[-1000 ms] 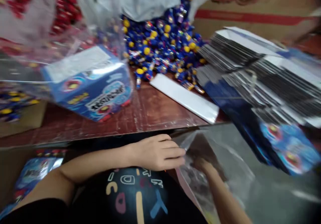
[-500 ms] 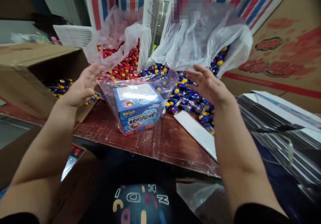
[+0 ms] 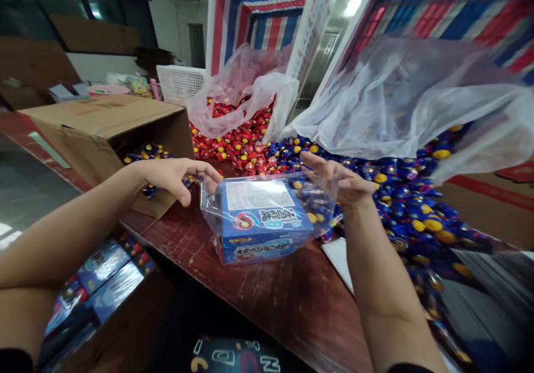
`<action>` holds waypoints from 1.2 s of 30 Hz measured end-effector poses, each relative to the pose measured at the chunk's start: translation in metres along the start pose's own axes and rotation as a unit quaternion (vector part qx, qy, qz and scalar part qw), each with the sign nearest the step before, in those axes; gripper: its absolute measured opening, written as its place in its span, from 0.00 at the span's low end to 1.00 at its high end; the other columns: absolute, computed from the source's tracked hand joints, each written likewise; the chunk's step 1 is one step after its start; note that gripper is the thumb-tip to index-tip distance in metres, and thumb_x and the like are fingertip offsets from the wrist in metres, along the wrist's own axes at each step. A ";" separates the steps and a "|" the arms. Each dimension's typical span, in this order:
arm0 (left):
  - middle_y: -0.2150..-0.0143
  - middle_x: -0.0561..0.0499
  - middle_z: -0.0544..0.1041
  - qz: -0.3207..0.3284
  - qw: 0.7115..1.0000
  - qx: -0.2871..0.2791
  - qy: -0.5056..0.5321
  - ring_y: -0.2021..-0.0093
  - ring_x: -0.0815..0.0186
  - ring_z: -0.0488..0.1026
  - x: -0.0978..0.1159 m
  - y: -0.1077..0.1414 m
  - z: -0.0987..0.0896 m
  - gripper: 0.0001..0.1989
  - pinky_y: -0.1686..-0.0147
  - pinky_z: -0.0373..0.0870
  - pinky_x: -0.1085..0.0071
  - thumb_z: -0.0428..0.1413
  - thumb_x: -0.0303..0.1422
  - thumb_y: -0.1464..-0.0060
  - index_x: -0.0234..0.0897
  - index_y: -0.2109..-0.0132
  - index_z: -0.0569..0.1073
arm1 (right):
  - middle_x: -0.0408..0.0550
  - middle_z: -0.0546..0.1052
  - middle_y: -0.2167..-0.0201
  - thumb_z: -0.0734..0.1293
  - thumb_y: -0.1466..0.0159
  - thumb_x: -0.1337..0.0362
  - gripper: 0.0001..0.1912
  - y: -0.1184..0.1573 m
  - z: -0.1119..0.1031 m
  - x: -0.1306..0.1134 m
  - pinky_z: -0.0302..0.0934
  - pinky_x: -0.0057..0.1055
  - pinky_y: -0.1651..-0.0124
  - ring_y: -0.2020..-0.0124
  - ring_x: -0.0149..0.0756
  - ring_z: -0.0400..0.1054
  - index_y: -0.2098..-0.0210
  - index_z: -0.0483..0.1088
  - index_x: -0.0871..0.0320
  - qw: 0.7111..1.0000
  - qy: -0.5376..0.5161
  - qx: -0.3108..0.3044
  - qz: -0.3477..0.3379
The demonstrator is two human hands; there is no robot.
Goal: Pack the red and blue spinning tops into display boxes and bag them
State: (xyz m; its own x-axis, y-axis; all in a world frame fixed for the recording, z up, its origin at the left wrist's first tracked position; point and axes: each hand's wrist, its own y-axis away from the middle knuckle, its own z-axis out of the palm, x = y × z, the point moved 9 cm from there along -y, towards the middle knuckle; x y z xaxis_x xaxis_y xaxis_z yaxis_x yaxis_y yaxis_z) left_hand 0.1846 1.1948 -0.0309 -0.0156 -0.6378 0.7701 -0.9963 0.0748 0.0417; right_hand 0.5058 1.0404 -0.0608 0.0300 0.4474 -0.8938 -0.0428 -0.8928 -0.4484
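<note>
A blue printed box [image 3: 261, 217] stands on the dark red table [image 3: 292, 300] inside a loose clear plastic bag [image 3: 321, 200]. My left hand [image 3: 179, 178] is at the bag's left edge, its fingers apart and curved over the film. At the right end of the bag is my right hand [image 3: 340, 178], fingers spread against or just behind the film; whether it touches the film is hard to tell. Neither hand grips the box.
Red wrapped pieces [image 3: 246, 139] and blue ones [image 3: 400, 195] spill from tipped striped crates [image 3: 271, 28]. An open carton [image 3: 146, 122] lies at the left. A lower carton holds wrapped blue boxes [image 3: 104, 273]. A white flat piece [image 3: 340, 256] lies by my right forearm.
The view has swung, showing more of the left side. Both hands have come down closer to the bag's ends. The box still stands on the table.
</note>
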 end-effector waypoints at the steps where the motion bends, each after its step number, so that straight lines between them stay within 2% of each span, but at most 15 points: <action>1: 0.48 0.41 0.82 -0.013 1.000 -0.017 0.004 0.48 0.55 0.81 0.001 -0.005 -0.001 0.43 0.49 0.77 0.67 0.74 0.53 0.53 0.37 0.35 0.73 | 0.50 0.74 0.31 0.77 0.52 0.46 0.19 0.000 -0.007 0.000 0.55 0.59 0.26 0.28 0.55 0.65 0.74 0.73 0.53 1.000 -0.001 0.010 -0.004; 5: 0.60 0.48 0.82 -0.061 0.997 -0.028 0.025 0.62 0.61 0.80 0.011 -0.018 -0.017 0.35 0.63 0.75 0.72 0.69 0.48 0.44 0.39 0.34 0.75 | 0.54 0.82 0.42 0.77 0.45 0.48 0.21 0.007 -0.028 -0.002 0.57 0.60 0.28 0.33 0.56 0.70 0.78 0.68 0.55 0.998 0.020 0.050 -0.026; 10: 0.66 0.50 0.81 -0.067 0.993 0.096 -0.019 0.68 0.63 0.79 0.045 0.000 -0.048 0.20 0.65 0.77 0.70 0.69 0.37 0.43 0.39 0.44 0.83 | 0.52 0.83 0.62 0.78 0.43 0.49 0.16 0.019 -0.034 -0.013 0.58 0.63 0.29 0.37 0.58 0.74 0.73 0.72 0.50 0.991 0.047 0.111 -0.054; 12: 0.62 0.47 0.83 -0.042 0.989 0.136 -0.023 0.64 0.60 0.81 0.057 0.010 -0.052 0.20 0.63 0.79 0.67 0.69 0.34 0.43 0.38 0.44 0.82 | 0.50 0.81 0.64 0.77 0.42 0.48 0.15 0.022 -0.031 -0.020 0.60 0.63 0.30 0.42 0.56 0.77 0.72 0.72 0.50 0.986 0.042 0.137 -0.080; 15: 0.41 0.41 0.80 0.059 0.974 0.217 -0.033 0.42 0.52 0.80 0.065 0.020 -0.062 0.34 0.48 0.80 0.61 0.74 0.33 0.52 0.43 0.37 0.78 | 0.50 0.81 0.58 0.76 0.39 0.51 0.14 0.029 -0.025 -0.026 0.63 0.59 0.30 0.44 0.51 0.78 0.71 0.72 0.50 0.975 0.048 0.174 -0.127; 17: 0.31 0.41 0.72 0.084 0.970 0.228 -0.026 0.33 0.50 0.73 0.050 0.015 -0.063 0.49 0.38 0.76 0.58 0.78 0.37 0.60 0.46 0.30 0.72 | 0.49 0.80 0.56 0.76 0.38 0.52 0.13 0.038 -0.024 -0.026 0.66 0.56 0.33 0.46 0.49 0.78 0.71 0.73 0.50 0.963 0.051 0.213 -0.157; 18: 0.31 0.41 0.73 0.063 0.978 0.197 -0.022 0.33 0.49 0.73 0.035 0.007 -0.057 0.53 0.37 0.75 0.57 0.79 0.40 0.61 0.46 0.28 0.70 | 0.48 0.80 0.57 0.76 0.39 0.52 0.13 0.044 -0.024 -0.025 0.67 0.56 0.34 0.48 0.48 0.79 0.70 0.73 0.50 0.956 0.050 0.234 -0.169; 19: 0.35 0.41 0.76 0.027 0.988 0.153 -0.020 0.36 0.50 0.76 0.018 -0.001 -0.048 0.51 0.38 0.75 0.58 0.78 0.42 0.60 0.44 0.29 0.71 | 0.47 0.79 0.58 0.76 0.39 0.51 0.13 0.050 -0.025 -0.023 0.68 0.55 0.35 0.50 0.47 0.79 0.70 0.72 0.49 0.949 0.049 0.255 -0.181; 21: 0.48 0.43 0.83 -0.045 0.994 0.096 -0.021 0.48 0.54 0.81 -0.011 -0.012 -0.033 0.35 0.46 0.79 0.61 0.75 0.45 0.53 0.39 0.40 0.80 | 0.45 0.78 0.61 0.76 0.38 0.51 0.13 0.062 -0.026 -0.020 0.68 0.55 0.34 0.53 0.45 0.79 0.70 0.71 0.48 0.935 0.052 0.291 -0.198; 24: 0.58 0.44 0.84 -0.075 0.982 0.175 0.014 0.60 0.59 0.81 -0.028 -0.008 -0.032 0.20 0.57 0.79 0.66 0.73 0.47 0.48 0.36 0.55 0.85 | 0.42 0.76 0.64 0.76 0.38 0.51 0.13 0.078 -0.023 -0.020 0.67 0.53 0.32 0.56 0.41 0.79 0.68 0.71 0.47 0.920 0.065 0.323 -0.214; 26: 0.61 0.46 0.84 -0.026 0.962 0.268 0.045 0.63 0.62 0.79 -0.021 0.006 -0.038 0.16 0.59 0.79 0.68 0.73 0.43 0.47 0.37 0.58 0.85 | 0.42 0.76 0.65 0.76 0.37 0.51 0.11 0.084 -0.018 -0.025 0.67 0.51 0.33 0.58 0.40 0.79 0.67 0.73 0.47 0.913 0.082 0.333 -0.221; 30: 0.67 0.50 0.77 0.182 0.899 0.383 0.113 0.60 0.64 0.76 0.013 0.038 -0.051 0.07 0.46 0.77 0.65 0.71 0.36 0.45 0.41 0.66 0.84 | 0.43 0.76 0.65 0.75 0.35 0.53 0.08 0.088 -0.011 -0.039 0.69 0.50 0.33 0.59 0.38 0.79 0.66 0.75 0.47 0.904 0.102 0.339 -0.239; 31: 0.64 0.49 0.78 0.210 0.889 0.384 0.138 0.56 0.63 0.77 0.017 0.040 -0.054 0.08 0.43 0.75 0.64 0.71 0.40 0.45 0.42 0.62 0.85 | 0.44 0.76 0.65 0.75 0.35 0.53 0.08 0.087 -0.011 -0.041 0.70 0.51 0.34 0.59 0.39 0.79 0.66 0.75 0.47 0.904 0.100 0.338 -0.242; 33: 0.51 0.47 0.82 0.209 0.899 0.346 0.168 0.46 0.59 0.78 0.018 0.026 -0.057 0.23 0.44 0.75 0.65 0.70 0.50 0.45 0.46 0.47 0.84 | 0.44 0.76 0.66 0.76 0.36 0.52 0.10 0.082 -0.011 -0.043 0.73 0.52 0.38 0.61 0.40 0.79 0.66 0.76 0.48 0.904 0.089 0.329 -0.259; 36: 0.40 0.43 0.81 0.100 0.969 0.196 0.110 0.41 0.56 0.77 0.011 -0.020 -0.043 0.40 0.47 0.74 0.67 0.70 0.50 0.46 0.46 0.30 0.72 | 0.43 0.77 0.69 0.77 0.38 0.53 0.11 0.076 -0.013 -0.042 0.77 0.47 0.45 0.66 0.37 0.79 0.68 0.76 0.51 0.900 0.053 0.316 -0.297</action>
State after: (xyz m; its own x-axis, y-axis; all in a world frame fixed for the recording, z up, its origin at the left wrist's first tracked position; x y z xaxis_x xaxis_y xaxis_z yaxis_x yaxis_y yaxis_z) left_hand 0.2080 1.2192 0.0046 -0.2371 -0.4582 0.8566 -0.9314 -0.1433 -0.3345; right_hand 0.5144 0.9531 -0.0571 0.3279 0.7987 -0.5045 -0.5464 -0.2753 -0.7910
